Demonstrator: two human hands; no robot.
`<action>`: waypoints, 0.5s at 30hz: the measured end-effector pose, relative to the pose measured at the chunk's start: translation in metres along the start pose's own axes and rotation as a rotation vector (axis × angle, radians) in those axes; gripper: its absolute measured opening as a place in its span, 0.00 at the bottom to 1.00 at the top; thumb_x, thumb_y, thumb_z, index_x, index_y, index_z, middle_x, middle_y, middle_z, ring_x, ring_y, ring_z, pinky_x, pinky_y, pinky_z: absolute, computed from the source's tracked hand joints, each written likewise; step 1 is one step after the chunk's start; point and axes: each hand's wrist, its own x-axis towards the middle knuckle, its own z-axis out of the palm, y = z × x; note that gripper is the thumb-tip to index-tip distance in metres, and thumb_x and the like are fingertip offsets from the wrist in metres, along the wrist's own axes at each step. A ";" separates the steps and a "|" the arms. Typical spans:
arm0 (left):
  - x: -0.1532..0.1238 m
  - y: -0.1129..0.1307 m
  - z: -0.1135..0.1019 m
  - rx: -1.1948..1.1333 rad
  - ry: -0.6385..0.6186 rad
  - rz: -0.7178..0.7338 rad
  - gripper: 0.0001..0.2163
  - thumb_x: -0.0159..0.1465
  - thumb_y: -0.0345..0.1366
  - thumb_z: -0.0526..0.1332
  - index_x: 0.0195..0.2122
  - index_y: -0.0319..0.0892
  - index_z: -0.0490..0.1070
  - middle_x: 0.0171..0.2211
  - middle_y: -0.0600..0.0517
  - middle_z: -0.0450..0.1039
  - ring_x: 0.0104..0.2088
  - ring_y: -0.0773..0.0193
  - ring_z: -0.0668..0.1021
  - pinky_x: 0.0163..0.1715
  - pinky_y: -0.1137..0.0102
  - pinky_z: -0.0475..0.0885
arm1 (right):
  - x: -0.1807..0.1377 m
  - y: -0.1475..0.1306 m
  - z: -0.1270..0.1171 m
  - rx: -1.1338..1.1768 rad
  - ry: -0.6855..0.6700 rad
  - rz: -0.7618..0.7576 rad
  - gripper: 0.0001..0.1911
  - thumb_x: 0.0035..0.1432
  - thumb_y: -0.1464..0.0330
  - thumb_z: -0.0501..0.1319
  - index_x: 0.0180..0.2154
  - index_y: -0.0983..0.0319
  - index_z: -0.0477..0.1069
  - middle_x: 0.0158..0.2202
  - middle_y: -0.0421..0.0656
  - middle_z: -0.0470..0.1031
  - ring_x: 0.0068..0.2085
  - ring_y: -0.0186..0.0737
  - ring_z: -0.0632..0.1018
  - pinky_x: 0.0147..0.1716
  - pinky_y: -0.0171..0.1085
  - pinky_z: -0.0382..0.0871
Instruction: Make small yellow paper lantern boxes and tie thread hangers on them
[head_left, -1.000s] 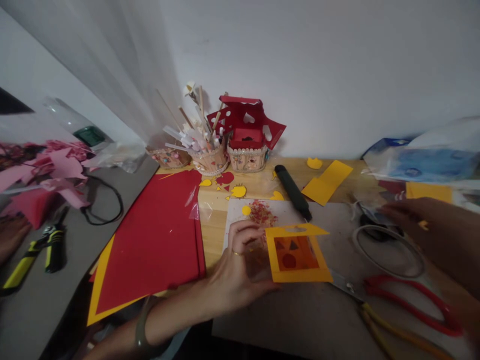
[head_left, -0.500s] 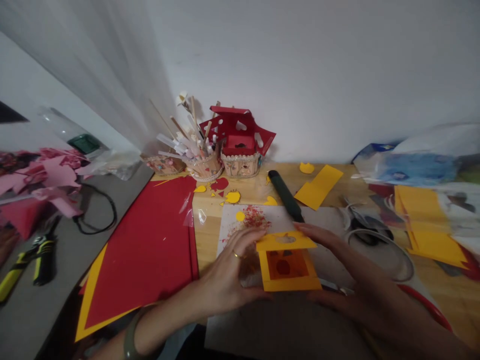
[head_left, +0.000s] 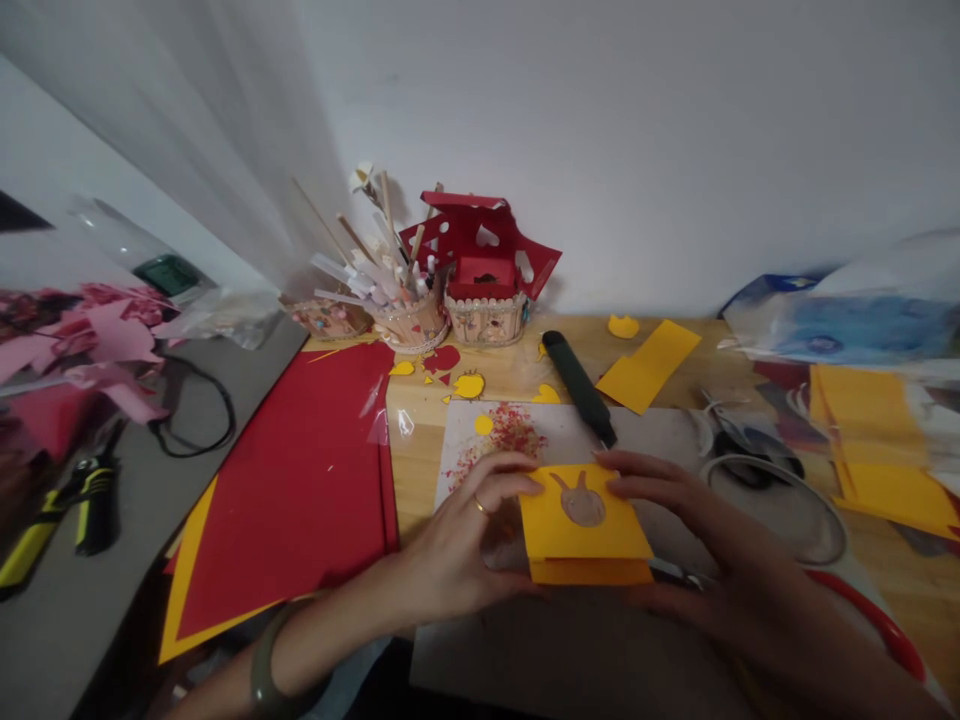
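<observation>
Between my two hands is a small yellow paper box (head_left: 585, 545), its lid flap folded down over the front. The flap has a cut-out shaped like an animal head with two long ears or horns. My left hand (head_left: 480, 530) grips the box's left side, fingers at the top edge and thumb low. On the other side, my right hand (head_left: 697, 530) holds the right edge, fingertips on the flap's corner and thumb near the bottom. Beneath lies a pale board (head_left: 480, 650), and a dark green-handled tool (head_left: 577, 385) rests just beyond the box.
Red paper sheets (head_left: 292, 490) lie left, pliers (head_left: 97, 505) beyond them. Decorated pots hold sticks and a red paper box (head_left: 484, 265) at the back. Yellow cut-outs (head_left: 470, 385) and red crumbs (head_left: 510, 430) are scattered ahead. A tape roll (head_left: 776, 510) and yellow paper (head_left: 855, 430) are at right.
The yellow box's lid flap has swung down, covering the front opening that showed a dark red round shape inside. Both hands stay on the box. The view has shifted slightly.
</observation>
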 end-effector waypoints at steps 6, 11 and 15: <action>-0.002 0.000 -0.001 0.037 -0.019 0.025 0.28 0.53 0.32 0.68 0.53 0.48 0.58 0.54 0.43 0.57 0.57 0.51 0.65 0.51 0.55 0.70 | -0.001 0.003 0.002 -0.026 -0.005 -0.018 0.26 0.51 0.61 0.66 0.51 0.53 0.62 0.55 0.48 0.68 0.53 0.45 0.73 0.47 0.41 0.73; -0.004 0.001 0.001 0.058 -0.013 0.011 0.26 0.55 0.33 0.67 0.53 0.48 0.58 0.54 0.44 0.57 0.57 0.52 0.65 0.51 0.56 0.70 | -0.001 0.003 0.002 -0.011 -0.001 -0.037 0.25 0.51 0.61 0.66 0.51 0.54 0.63 0.54 0.49 0.69 0.52 0.46 0.74 0.45 0.41 0.74; -0.006 0.001 0.002 0.044 -0.013 0.013 0.26 0.56 0.32 0.66 0.54 0.48 0.59 0.56 0.43 0.56 0.58 0.52 0.65 0.50 0.58 0.71 | 0.000 0.002 0.002 0.013 0.020 -0.030 0.25 0.50 0.62 0.66 0.50 0.54 0.64 0.54 0.47 0.70 0.52 0.44 0.74 0.46 0.39 0.74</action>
